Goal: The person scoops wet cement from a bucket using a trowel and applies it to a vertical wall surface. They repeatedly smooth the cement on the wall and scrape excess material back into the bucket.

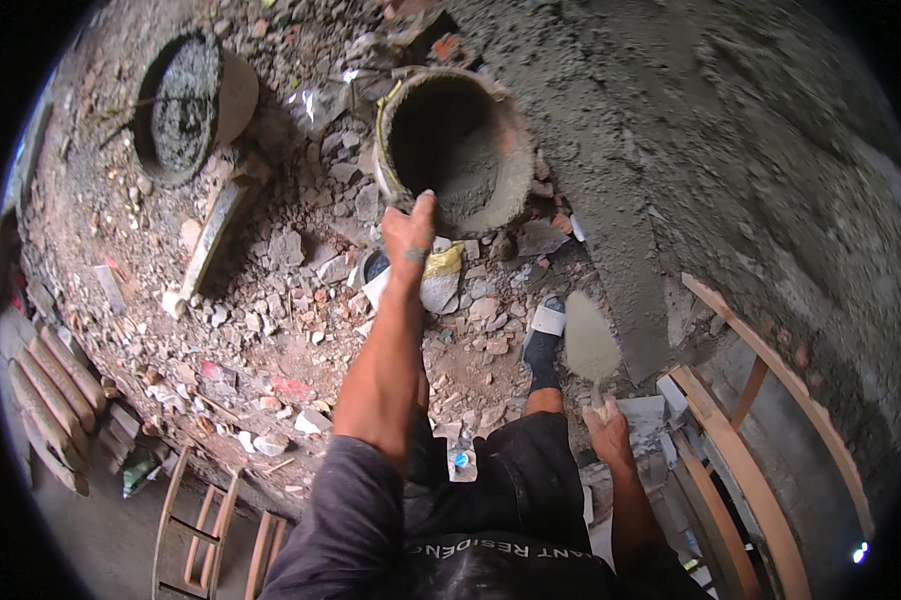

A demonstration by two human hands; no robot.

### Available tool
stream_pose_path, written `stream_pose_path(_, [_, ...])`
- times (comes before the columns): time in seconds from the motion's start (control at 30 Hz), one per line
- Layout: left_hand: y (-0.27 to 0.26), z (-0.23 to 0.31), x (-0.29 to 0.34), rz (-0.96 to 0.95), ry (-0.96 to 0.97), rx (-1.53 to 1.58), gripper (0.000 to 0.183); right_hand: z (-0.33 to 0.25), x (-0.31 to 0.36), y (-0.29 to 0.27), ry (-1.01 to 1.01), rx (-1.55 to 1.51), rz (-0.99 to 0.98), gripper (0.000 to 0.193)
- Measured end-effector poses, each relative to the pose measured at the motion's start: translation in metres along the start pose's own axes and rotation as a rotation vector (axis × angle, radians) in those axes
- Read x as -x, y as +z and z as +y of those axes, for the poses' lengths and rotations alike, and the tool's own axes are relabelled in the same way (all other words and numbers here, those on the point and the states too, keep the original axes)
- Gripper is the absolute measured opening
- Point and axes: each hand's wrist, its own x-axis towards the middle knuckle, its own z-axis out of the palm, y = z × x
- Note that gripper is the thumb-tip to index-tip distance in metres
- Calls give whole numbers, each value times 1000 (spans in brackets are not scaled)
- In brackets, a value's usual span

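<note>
A round bucket (501, 200) crusted with mortar stands on the rubble ahead of me, some grey mortar inside it. My left hand (409, 238) is closed on its near rim, the arm stretched forward. Down at my right side, my right hand (607, 430) grips a trowel (591, 338), its pale grey blade pointing away from me. That blade is apart from the bucket, just right of my foot in a strapped sandal (548, 320). Wet grey mortar (611, 150) coats the surface to the right.
Another bucket (236, 95), full of grey mortar, sits at the far left. Near it a wood offcut (216, 235) lies on broken brick and stone (271, 330). Wooden boards (741, 440) stand close on my right. A wooden ladder-like frame (206, 535) lies lower left, near stacked long pieces (56, 385).
</note>
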Motion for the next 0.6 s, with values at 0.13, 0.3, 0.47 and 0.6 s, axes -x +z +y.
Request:
stream_pose_path(0.13, [4, -2, 64, 127, -121, -122, 56, 28, 27, -47, -27, 134, -7, 47])
stream_pose_path(0.3, [-49, 12, 219, 148, -85, -101, 52, 26, 8, -124, -567, 161, 134, 36])
stream_pose_path(0.47, [-94, 39, 356, 174, -12, -305, 43, 5, -1, -171, -826, 484, -41, 32])
stream_pose_path(0.6, [-110, 62, 447, 158, 61, -219, 35, 16, -1, -153, -1124, 591, 65, 29])
